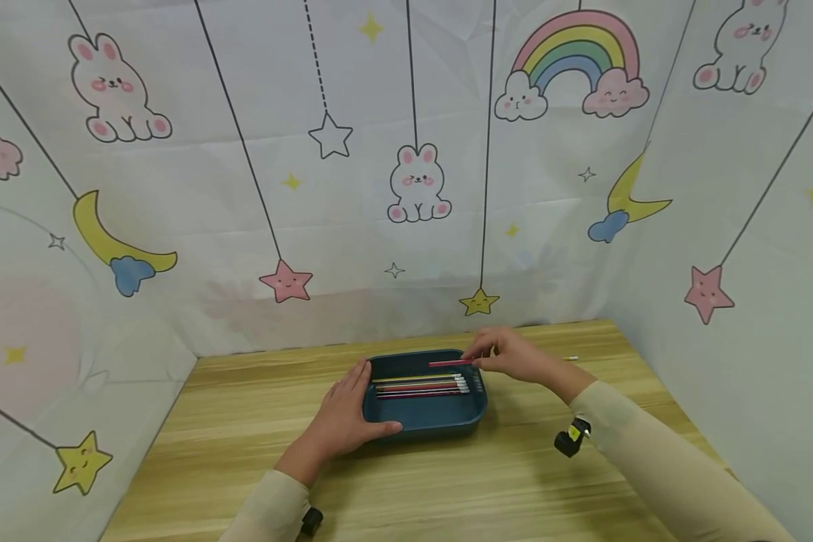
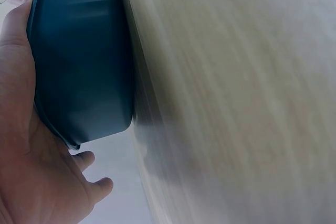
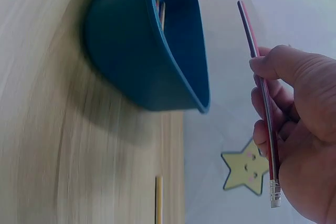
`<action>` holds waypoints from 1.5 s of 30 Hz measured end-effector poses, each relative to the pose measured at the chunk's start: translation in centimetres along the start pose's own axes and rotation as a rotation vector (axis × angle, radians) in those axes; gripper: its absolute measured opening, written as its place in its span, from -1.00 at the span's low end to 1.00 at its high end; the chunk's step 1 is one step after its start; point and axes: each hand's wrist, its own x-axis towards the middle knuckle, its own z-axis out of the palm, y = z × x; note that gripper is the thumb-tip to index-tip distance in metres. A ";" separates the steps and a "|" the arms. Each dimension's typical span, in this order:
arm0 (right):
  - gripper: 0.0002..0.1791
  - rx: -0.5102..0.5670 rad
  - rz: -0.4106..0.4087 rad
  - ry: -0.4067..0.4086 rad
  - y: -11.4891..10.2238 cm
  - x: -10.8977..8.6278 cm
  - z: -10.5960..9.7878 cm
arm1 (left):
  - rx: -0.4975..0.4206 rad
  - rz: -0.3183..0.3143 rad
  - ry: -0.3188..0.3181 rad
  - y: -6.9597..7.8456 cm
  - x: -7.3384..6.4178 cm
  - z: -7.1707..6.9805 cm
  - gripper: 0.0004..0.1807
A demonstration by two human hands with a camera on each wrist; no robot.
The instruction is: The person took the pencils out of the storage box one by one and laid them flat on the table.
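A dark blue plastic bin (image 1: 423, 431) stands on the table, with several striped pencils (image 1: 420, 388) lying side by side in it, their white eraser ends to the right. My left hand (image 1: 342, 415) rests at the bin's left side, fingers extended along the rim and thumb over the front edge. Over the bin's back right corner, my right hand (image 1: 513, 355) pinches a red pencil with dark stripes (image 3: 269, 114) between thumb and fingers. That pencil's tip points left over the bin, and its white eraser end lies by the palm in the right wrist view.
Another pencil (image 3: 159, 198), yellow, lies on the wooden table (image 1: 244, 444) right of the bin; its white end (image 1: 570, 358) shows behind my right forearm. A white cloth (image 1: 352, 226) printed with rabbits and stars hangs behind the table and along both sides.
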 end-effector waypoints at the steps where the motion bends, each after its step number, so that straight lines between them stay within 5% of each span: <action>1: -0.80 0.002 0.002 0.004 0.2 -0.2 -0.2 | -0.003 0.002 0.001 0.0 0.0 0.0 0.51; 25: -0.79 -0.025 0.151 0.087 3.1 -4.9 -4.3 | -0.008 0.003 0.003 -0.1 -0.2 0.0 0.51; 45: -0.77 -0.085 0.181 0.056 7.7 -6.5 -5.8 | -0.010 0.007 -0.005 0.0 -0.2 -0.2 0.50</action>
